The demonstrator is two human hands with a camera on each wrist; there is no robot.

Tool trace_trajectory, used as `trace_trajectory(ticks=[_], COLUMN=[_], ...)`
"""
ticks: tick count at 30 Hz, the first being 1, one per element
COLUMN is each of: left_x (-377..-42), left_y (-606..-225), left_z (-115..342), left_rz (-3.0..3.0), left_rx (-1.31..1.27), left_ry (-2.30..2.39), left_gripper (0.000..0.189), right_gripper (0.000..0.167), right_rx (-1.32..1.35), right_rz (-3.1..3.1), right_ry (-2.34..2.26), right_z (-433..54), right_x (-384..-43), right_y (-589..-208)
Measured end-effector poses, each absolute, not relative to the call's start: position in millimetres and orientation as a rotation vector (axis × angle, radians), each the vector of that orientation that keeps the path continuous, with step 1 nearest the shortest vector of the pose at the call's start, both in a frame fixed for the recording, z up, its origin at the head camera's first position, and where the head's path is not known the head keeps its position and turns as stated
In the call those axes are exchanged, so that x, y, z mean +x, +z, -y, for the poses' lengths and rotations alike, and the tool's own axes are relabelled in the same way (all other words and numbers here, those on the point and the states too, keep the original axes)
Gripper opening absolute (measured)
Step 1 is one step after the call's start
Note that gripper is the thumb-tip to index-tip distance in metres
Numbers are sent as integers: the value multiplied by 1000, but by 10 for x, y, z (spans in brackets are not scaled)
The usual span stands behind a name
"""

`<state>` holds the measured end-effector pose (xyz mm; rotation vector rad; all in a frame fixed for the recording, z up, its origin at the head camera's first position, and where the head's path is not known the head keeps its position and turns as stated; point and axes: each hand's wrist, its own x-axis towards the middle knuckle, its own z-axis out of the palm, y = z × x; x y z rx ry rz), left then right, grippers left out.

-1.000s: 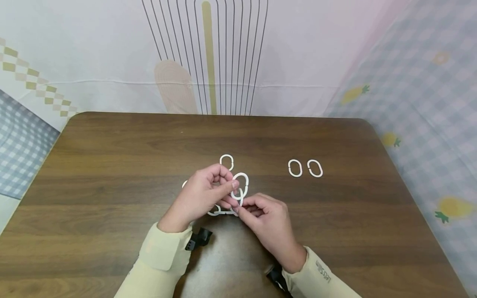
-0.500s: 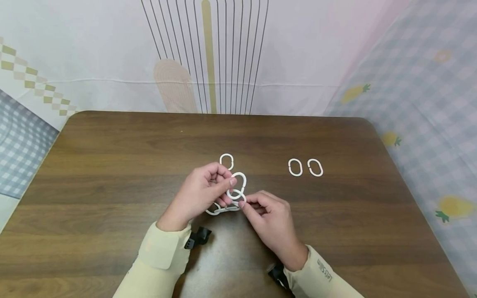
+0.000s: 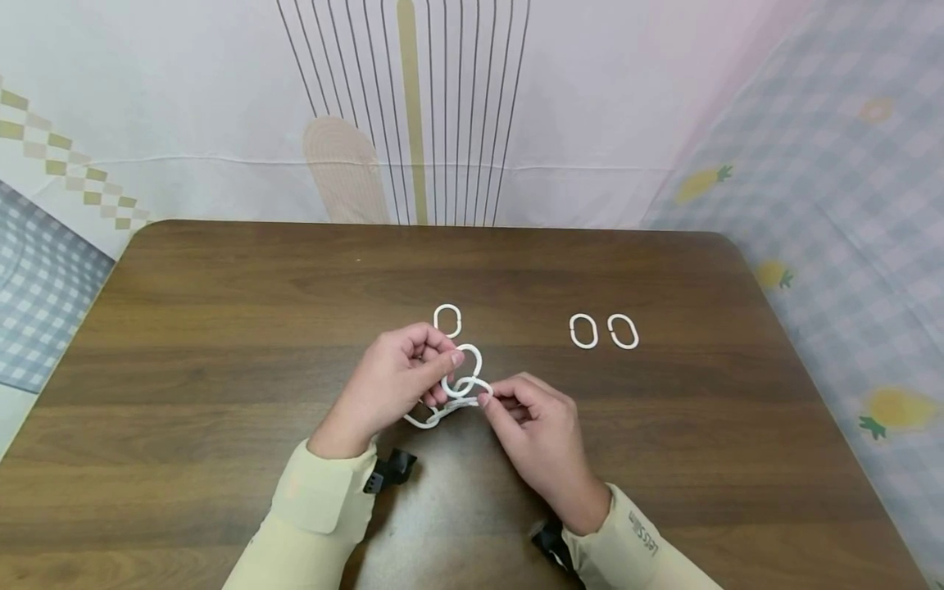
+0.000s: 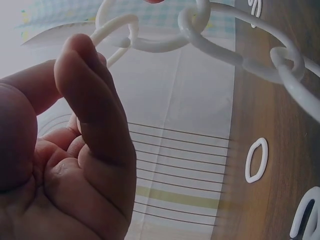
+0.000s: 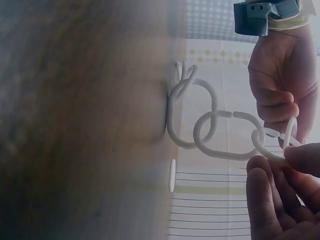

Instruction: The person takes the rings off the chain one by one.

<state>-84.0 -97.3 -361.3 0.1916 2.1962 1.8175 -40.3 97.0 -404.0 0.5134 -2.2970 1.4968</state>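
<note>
Over the middle of the table, my left hand (image 3: 394,385) pinches a white oval plastic link (image 3: 479,360) between thumb and fingers. My right hand (image 3: 538,430) pinches a second white link (image 3: 483,382), which passes through the first one. From the right hand's link a chain of further links (image 5: 227,155) hangs down toward the tabletop, clear in the right wrist view. Its lower end (image 3: 420,424) shows below my left hand. In the left wrist view, joined links (image 4: 215,50) stretch across the top, beyond the left fingertips (image 4: 80,50).
A single loose link (image 3: 436,319) lies on the brown wooden table (image 3: 701,451) just beyond my left hand. Two more loose links, one (image 3: 573,332) beside the other (image 3: 625,318), lie to the right. A patterned cloth (image 3: 590,98) hangs behind the table's far edge.
My left hand has shifted slightly left with its link, and my right hand slightly right. The link between them has turned from nearly upright to slanting sideways.
</note>
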Motion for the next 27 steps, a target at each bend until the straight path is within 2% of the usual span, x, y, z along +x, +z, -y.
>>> trace_trajectory(ticks=[27], left_x=[-867], left_y=[-3642], left_z=[1006], left_rz=[-2199], left_rx=[182], left_ry=[1818], left_gripper=[12], right_gripper=[11], right_rx=[459], right_rz=[2257], right_ry=[1497], right_z=[-1017], right_x=[-442], right_y=[-4046])
